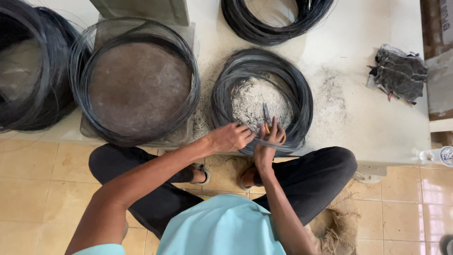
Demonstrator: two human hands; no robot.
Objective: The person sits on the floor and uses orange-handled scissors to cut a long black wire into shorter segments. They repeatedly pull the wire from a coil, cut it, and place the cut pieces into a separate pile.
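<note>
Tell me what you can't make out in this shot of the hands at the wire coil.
Head view only:
- Cutter handles: hidden inside the right hand.
- Left hand fingertips: tucked against the wire coil, so the grip is unclear.
- Far coil: cut off by the top edge.
- Leftmost coil: cut off by the left edge.
- White bottle: cut off at right.

Four coils of dark wire, far left [28, 71], on a round stand [137, 80], centre [262, 101], top [276, 19], one pair of pliers [267, 118], one grey rag [398, 73], two hands, left [231, 138], right [270, 141]
</note>
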